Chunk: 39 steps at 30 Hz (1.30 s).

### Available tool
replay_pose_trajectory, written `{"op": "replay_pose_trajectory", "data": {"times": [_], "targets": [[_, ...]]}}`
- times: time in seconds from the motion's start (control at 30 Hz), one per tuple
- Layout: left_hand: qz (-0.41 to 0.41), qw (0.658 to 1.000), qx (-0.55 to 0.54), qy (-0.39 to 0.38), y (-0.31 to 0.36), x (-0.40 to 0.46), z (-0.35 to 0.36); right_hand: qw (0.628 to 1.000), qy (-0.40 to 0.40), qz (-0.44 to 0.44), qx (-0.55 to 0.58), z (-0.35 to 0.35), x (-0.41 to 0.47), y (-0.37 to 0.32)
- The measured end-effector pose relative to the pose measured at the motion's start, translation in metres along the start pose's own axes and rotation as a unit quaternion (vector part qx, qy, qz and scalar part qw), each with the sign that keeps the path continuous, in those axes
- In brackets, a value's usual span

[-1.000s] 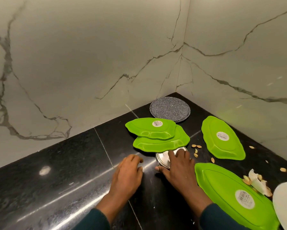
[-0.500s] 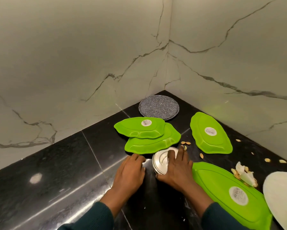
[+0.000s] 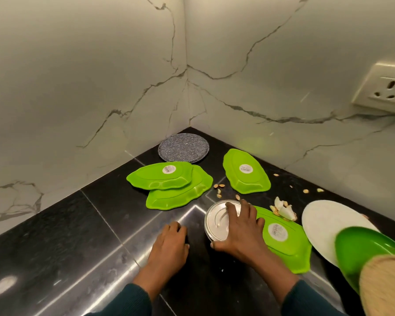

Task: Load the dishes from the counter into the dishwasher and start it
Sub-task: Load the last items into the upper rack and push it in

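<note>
We list: steel plate on black bench, under our right hand, fingers grasping its rim; left hand at nine o'clock, fingers curled, released; green trays at eleven.

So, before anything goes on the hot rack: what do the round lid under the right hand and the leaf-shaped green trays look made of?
The round lid looks like metal, probably steel: silvery, brushed, with bright glints. The leaf-shaped green trays look like moulded plastic: uniform bright colour, soft gloss, thin rims, stickers on their bases. Neither is certain from sight.
</note>
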State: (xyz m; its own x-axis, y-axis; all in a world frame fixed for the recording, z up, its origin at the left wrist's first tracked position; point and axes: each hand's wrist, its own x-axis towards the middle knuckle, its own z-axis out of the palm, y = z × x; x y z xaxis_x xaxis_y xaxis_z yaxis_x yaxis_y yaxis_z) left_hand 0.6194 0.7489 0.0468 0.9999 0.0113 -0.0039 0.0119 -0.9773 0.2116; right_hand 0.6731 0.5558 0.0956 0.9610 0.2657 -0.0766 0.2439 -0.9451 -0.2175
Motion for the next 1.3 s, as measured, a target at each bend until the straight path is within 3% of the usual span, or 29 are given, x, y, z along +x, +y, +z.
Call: {"op": "replay_pose_trajectory", "data": {"times": [0.1, 0.37, 0.5, 0.77, 1.1, 1.3], "targets": [[0.005, 1.0, -0.004, -0.005, 0.019, -0.011, 0.0, 0.999, -0.008, 0.045, 0.022, 0.0, -0.034, 0.015], [0.141, 0.986, -0.082, 0.02, 0.098, -0.062, 0.016, 0.978, 0.072, 0.175, 0.092, -0.013, -0.159, 0.059], [0.221, 0.966, -0.125, 0.048, 0.143, -0.101, 0.019, 0.962, 0.133, 0.215, 0.104, -0.012, -0.228, 0.076], [0.372, 0.913, -0.165, 0.003, 0.261, -0.178, 0.026, 0.908, 0.242, 0.328, 0.094, -0.007, -0.382, 0.131], [0.557, 0.811, -0.175, -0.026, 0.448, -0.345, 0.049, 0.781, 0.378, 0.482, 0.121, 0.017, -0.625, 0.198], [0.636, 0.75, -0.156, -0.097, 0.506, -0.469, 0.096, 0.696, 0.403, 0.584, 0.112, 0.056, -0.767, 0.212]]}}
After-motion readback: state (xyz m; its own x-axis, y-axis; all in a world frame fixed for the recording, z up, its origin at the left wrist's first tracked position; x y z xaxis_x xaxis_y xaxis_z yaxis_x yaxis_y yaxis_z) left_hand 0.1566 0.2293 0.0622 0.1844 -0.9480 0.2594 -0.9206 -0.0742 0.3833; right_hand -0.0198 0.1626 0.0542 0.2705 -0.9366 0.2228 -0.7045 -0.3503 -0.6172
